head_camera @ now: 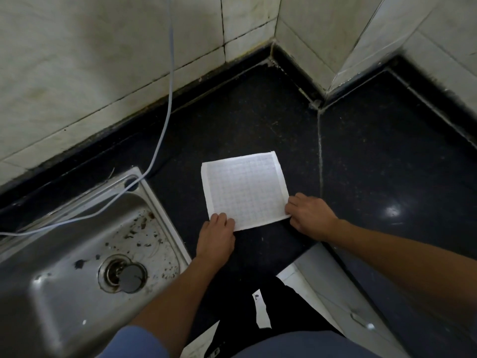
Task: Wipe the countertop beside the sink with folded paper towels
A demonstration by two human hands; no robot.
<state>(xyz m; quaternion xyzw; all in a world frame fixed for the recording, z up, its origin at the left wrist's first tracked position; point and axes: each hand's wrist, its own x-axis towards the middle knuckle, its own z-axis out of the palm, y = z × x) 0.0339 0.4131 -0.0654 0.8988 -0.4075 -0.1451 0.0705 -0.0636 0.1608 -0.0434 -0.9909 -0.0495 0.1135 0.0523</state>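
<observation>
A white square paper towel (245, 187) with a quilted grid lies flat on the dark countertop (245, 120), just right of the sink. My left hand (216, 235) pinches its near left corner, fingers curled on the edge. My right hand (308, 215) pinches the near right corner. Both forearms reach in from the bottom of the view.
A steel sink (85, 254) with dirt specks and a drain plug (130, 277) sits at the left. A thin pale cable (169, 104) hangs down the tiled wall (103, 60) and runs over the sink rim. The counter turns a corner at the right, with a seam (320, 156).
</observation>
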